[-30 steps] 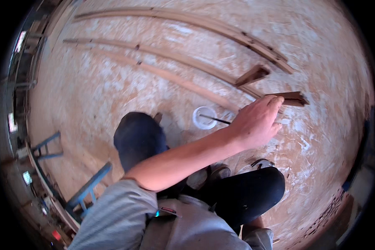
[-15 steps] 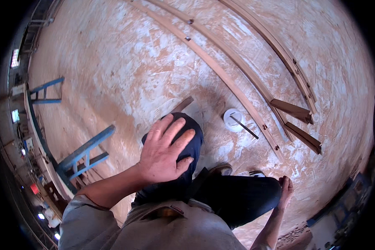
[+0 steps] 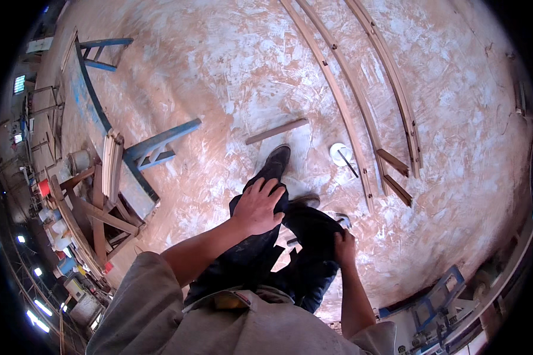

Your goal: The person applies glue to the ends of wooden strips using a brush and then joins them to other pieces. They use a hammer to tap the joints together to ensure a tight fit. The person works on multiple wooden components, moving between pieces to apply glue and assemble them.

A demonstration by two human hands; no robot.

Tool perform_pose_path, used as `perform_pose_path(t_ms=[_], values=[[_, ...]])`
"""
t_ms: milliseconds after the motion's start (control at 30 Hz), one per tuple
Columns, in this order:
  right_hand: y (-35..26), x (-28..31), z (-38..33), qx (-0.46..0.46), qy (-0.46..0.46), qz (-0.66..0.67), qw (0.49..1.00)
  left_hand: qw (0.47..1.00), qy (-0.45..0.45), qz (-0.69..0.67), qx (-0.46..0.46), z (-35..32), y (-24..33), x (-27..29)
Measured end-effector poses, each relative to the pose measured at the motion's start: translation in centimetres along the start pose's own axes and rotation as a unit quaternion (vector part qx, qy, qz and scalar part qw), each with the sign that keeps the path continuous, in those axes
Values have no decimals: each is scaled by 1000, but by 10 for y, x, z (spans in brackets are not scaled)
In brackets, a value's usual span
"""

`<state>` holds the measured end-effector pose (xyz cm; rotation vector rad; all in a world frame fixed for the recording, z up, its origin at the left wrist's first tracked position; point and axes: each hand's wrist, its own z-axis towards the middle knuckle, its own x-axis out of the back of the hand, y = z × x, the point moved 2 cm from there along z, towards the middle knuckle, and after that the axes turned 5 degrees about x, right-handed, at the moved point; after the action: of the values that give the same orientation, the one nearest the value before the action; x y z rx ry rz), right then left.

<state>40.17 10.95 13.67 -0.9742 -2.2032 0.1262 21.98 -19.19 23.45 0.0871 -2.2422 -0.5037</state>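
Observation:
My left hand (image 3: 257,207) lies flat on my left knee, fingers spread over the dark trousers (image 3: 251,254), holding nothing. My right hand (image 3: 344,247) presses against my right thigh with its fingers curled over the cloth. My black shoe (image 3: 275,161) stands on the dusty floor ahead of the knee. Beyond it lies a short wooden strip (image 3: 276,131). A white round container (image 3: 339,151) with a dark stick (image 3: 349,165) across it sits to the right of the shoe.
Long curved wooden strips (image 3: 337,89) run across the floor, with two short wood pieces (image 3: 397,174) beside them. A blue trestle (image 3: 154,148) and a cluttered bench with stacked wood (image 3: 109,168) stand at left. A blue machine (image 3: 438,296) is at lower right.
The view has risen and turned, and the floor looks farther away. My left hand has stayed on the knee. My right hand moved from my side onto my right thigh.

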Motion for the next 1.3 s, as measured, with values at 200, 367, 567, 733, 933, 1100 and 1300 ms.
perform_pose_path(t_ms=[200, 367, 567, 733, 933, 1100, 1300], values=[[-66, -6, -95, 27, -118, -70, 990, 986, -52, -113, 111, -63, -43, -46], [-92, -21, -126, -29, -137, -27, 990, 951, -105, -186, 222, -22, -131, -104], [-107, -46, -109, -52, -89, -19, 994, 957, -105, -116, 243, 109, -211, -164], [-101, -50, -108, -37, -53, -3, 998, 977, 6, -105, 187, 212, -239, -211], [-92, -57, -100, -22, -21, 4, 1000, 983, 20, 16, 181, 285, -232, -241], [-111, -46, -94, -57, -2, -15, 998, 985, -11, 82, 152, 309, -251, -254], [-101, -56, -102, -7, -12, 15, 1000, 966, -211, -110, 98, 272, -246, -198]])
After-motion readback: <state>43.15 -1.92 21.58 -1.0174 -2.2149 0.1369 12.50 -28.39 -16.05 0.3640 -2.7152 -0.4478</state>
